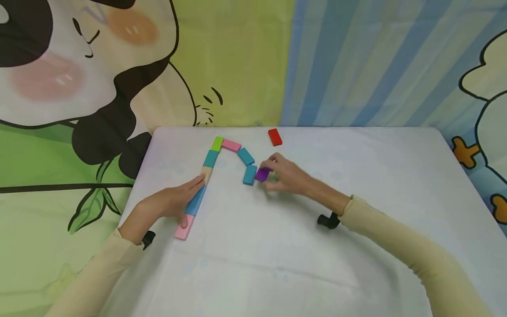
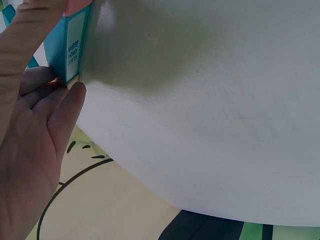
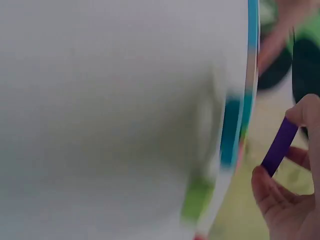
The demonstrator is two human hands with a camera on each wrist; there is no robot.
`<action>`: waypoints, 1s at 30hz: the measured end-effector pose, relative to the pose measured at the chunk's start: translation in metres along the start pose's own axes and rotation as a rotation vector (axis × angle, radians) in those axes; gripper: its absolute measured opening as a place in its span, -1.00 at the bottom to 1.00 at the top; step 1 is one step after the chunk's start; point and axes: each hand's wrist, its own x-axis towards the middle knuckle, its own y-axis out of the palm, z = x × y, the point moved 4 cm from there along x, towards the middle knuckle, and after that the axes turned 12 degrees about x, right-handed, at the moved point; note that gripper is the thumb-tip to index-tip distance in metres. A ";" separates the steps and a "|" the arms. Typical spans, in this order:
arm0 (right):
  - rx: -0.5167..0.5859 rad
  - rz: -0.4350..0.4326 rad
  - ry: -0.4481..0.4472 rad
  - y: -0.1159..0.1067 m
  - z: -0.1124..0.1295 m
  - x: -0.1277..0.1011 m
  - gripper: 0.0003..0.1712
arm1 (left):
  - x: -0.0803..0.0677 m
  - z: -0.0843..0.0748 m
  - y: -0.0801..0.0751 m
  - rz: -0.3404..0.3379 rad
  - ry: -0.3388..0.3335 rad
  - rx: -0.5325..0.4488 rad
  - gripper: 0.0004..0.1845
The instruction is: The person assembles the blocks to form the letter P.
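Note:
Flat coloured blocks form a chain on the white table (image 1: 277, 246): pink (image 1: 184, 227), blue (image 1: 196, 201), tan, teal (image 1: 211, 158), green (image 1: 217, 143), pink (image 1: 231, 145), then two teal ones (image 1: 245, 156) (image 1: 250, 175). My left hand (image 1: 174, 200) lies with straight fingers along the left run, touching the blue block (image 2: 70, 47) and the tan one. My right hand (image 1: 283, 174) pinches a purple block (image 1: 262, 174) (image 3: 279, 146) between fingers and thumb, just right of the lower teal block.
A lone red block (image 1: 275, 137) lies near the table's far edge. Cartoon-printed fabric hangs behind and to both sides of the table. A small black object (image 1: 328, 221) sits under my right wrist.

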 end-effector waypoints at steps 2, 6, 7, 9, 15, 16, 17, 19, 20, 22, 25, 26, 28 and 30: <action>-0.025 0.053 -0.025 0.026 0.021 -0.006 -0.50 | 0.000 0.001 -0.001 -0.009 -0.001 0.007 0.44; -0.112 0.103 0.007 0.059 0.034 -0.007 -0.52 | 0.003 0.002 -0.002 -0.002 -0.004 0.020 0.44; -0.137 0.110 0.018 0.064 0.035 -0.007 -0.53 | 0.004 0.002 -0.002 0.000 -0.002 0.021 0.45; -0.174 0.128 0.031 0.070 0.036 -0.006 -0.55 | 0.005 0.002 -0.003 0.006 -0.001 0.021 0.45; -0.233 0.122 -0.043 0.070 0.042 -0.004 -0.62 | 0.004 0.002 -0.005 0.005 -0.004 0.032 0.45; -0.239 0.117 -0.056 0.070 0.042 -0.004 -0.61 | 0.004 0.002 -0.006 0.006 -0.003 0.036 0.45; -0.244 0.116 -0.062 0.069 0.043 -0.003 -0.60 | 0.004 0.002 -0.006 0.005 -0.002 0.037 0.45; -0.256 0.118 -0.070 0.069 0.043 -0.002 -0.59 | 0.004 0.002 -0.006 0.006 0.000 0.036 0.45; -0.259 0.120 -0.072 0.069 0.043 -0.001 -0.58 | 0.003 0.002 -0.006 0.006 0.002 0.038 0.45; -0.267 0.125 -0.069 0.069 0.044 0.002 -0.57 | 0.003 0.002 -0.007 0.003 0.004 0.039 0.45; -0.282 0.124 -0.076 0.069 0.045 0.006 -0.57 | 0.003 0.002 -0.007 0.002 0.005 0.040 0.44; -0.284 0.122 -0.078 0.069 0.045 0.007 -0.57 | 0.003 0.002 -0.007 0.002 0.006 0.043 0.44; -0.287 0.113 -0.081 0.069 0.045 0.009 -0.57 | 0.003 0.002 -0.007 0.007 0.003 0.038 0.44; -0.288 0.103 -0.085 0.069 0.045 0.010 -0.58 | 0.002 0.002 -0.006 0.010 -0.001 0.032 0.44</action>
